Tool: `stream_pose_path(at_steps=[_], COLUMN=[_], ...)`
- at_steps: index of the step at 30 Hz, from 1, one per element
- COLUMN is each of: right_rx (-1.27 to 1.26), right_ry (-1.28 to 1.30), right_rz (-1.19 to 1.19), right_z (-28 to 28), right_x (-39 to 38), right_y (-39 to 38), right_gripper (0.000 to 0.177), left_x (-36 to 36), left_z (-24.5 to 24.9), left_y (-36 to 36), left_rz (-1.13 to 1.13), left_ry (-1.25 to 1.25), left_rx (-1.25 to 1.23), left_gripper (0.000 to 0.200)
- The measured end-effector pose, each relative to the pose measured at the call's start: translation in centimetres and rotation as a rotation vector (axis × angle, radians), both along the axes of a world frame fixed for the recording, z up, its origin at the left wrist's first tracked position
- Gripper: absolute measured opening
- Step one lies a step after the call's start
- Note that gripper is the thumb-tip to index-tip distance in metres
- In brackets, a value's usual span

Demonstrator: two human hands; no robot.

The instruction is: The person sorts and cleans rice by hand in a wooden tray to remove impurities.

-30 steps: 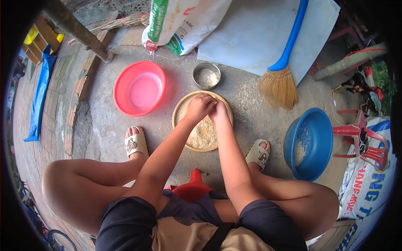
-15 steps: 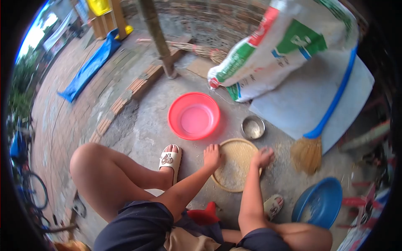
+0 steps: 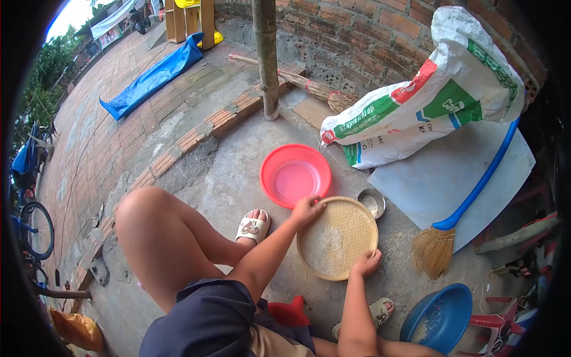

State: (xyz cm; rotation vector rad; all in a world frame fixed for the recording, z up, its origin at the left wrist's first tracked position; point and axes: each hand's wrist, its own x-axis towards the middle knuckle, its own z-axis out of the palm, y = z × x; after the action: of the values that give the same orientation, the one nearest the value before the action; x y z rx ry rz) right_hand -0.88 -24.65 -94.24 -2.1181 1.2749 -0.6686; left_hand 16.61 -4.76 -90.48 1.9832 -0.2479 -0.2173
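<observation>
Head view: one woven bamboo tray [image 3: 354,223] with grain on it, held at two rim points. Left hand [image 3: 306,209] is clamped on the far-left rim, right hand [image 3: 366,263] on the near-right rim. Two basins: red basin [image 3: 295,174] just beside the tray's far edge, blue basin [image 3: 437,318] well apart. One metal bowl [image 3: 372,202] just beside the rim. One broom [image 3: 437,250] to the right. Open concrete floor [image 3: 220,178] to the left.

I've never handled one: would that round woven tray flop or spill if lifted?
Probably stiff: the tray looks flat and round though held only at its rim by the left hand and right hand. Likely light, being thin weave. The loose grain would probably slide and spill if it tips, as the rim looks shallow.
</observation>
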Motion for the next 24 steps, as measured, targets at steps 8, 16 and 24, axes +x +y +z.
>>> stream_pose_path(at_steps=[8,16,24], right_rx=[0.799,0.472,0.641], right_ry=[-0.395,-0.238,-0.05], right_rz=[0.272,0.514,0.626], right_z=[11.6,32.1,27.5], right_x=[12.7,13.2,11.5], right_y=[-5.7,-7.8,-13.7], right_gripper=[0.028,0.029,0.034], left_x=[10.6,14.9,8.8], left_z=[16.2,28.4,23.0], left_y=[-0.7,-1.4,-4.5], left_rz=[-0.05,-0.352,-0.087], left_ry=[0.304,0.219,-0.111], left_rx=[-0.39,-0.06,0.353], left_gripper=[0.026,0.039,0.042])
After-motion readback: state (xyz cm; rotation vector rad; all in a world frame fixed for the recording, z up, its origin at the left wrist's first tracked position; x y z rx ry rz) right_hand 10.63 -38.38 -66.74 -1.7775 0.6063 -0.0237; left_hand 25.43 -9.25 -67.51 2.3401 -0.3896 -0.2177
